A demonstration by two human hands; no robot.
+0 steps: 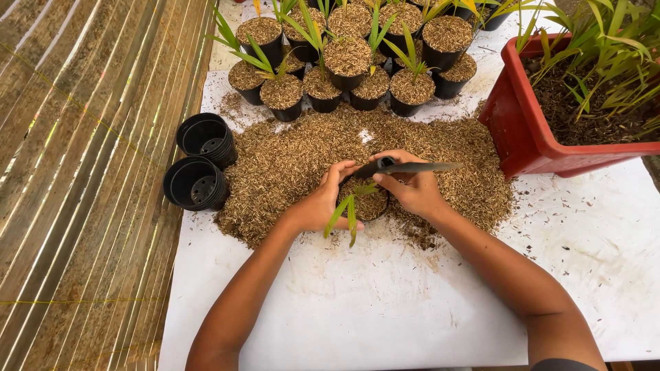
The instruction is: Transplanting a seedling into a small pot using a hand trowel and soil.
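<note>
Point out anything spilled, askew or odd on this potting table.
Nothing is damaged. The husk pile lies loose on the white sheet, with stray bits scattered toward the red planter. The seedling in the pot between the left hand and right hand droops outward over its rim.

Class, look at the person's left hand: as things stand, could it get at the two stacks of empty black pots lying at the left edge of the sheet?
Probably yes. The left hand cups the small pot, and only loose husk lies between it and the empty black pots; nothing upright blocks the way.
</note>
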